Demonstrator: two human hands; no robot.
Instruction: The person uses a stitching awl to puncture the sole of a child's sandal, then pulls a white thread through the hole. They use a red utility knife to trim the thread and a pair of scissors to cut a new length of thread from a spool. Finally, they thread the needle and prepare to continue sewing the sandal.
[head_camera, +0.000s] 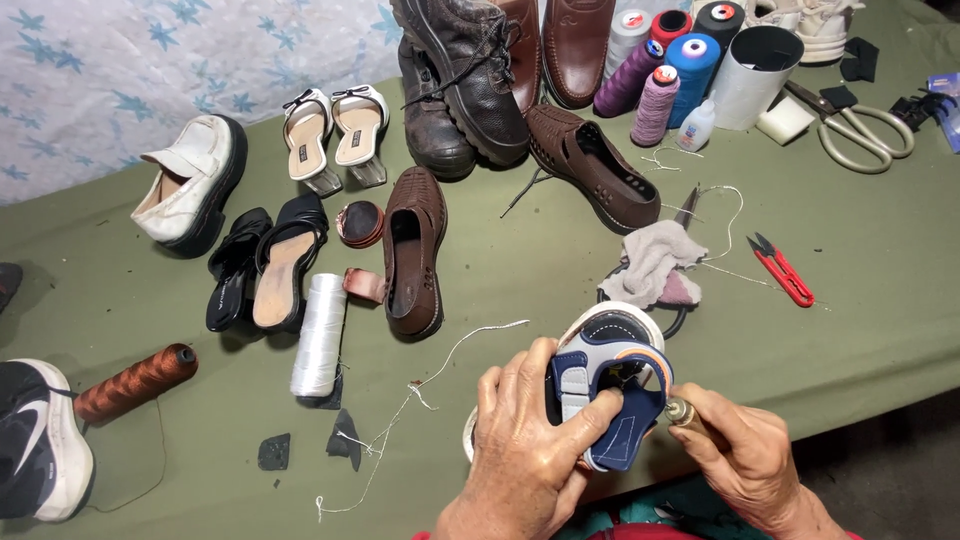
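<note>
A small navy sandal (610, 385) is clamped in the left hand (530, 450), its strap steadied for the metal-tipped awl (680, 411) pinched in the right hand (745, 460), white thread (440, 370) trailing leftward over the green counter (850, 300).

Soft, even daylight fell across the green table (860, 260), casting only faint shadows beside the shoes. Leather on the black boot (470, 70) carried mild glare. Edges bowed slightly from wide-angle distortion; focus remained sharp.
</note>
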